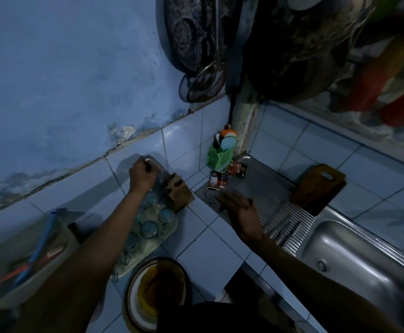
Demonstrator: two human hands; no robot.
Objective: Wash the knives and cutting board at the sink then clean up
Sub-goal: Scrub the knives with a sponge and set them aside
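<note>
Head view suggests we are near the end: our left hand (141,175) grips a knife handle (149,167) above the knife block (179,191), our right hand (240,207) rests flat and open, the cutting board (317,188) leans beside the sink (354,251).

Scene dim, blue cast lying over everything. Soft glare gleaming off steel sink (354,251) basin and off wall tile left of sink. Left hand (141,177) casting double shadow on tile wall behind it. Motion blur smearing right hand (240,210) beside sink and container (25,263) far left of sink. Wide-angle lens bending tile lines toward edges. Hanging pans (290,44) above sink sinking into near-black.
</note>
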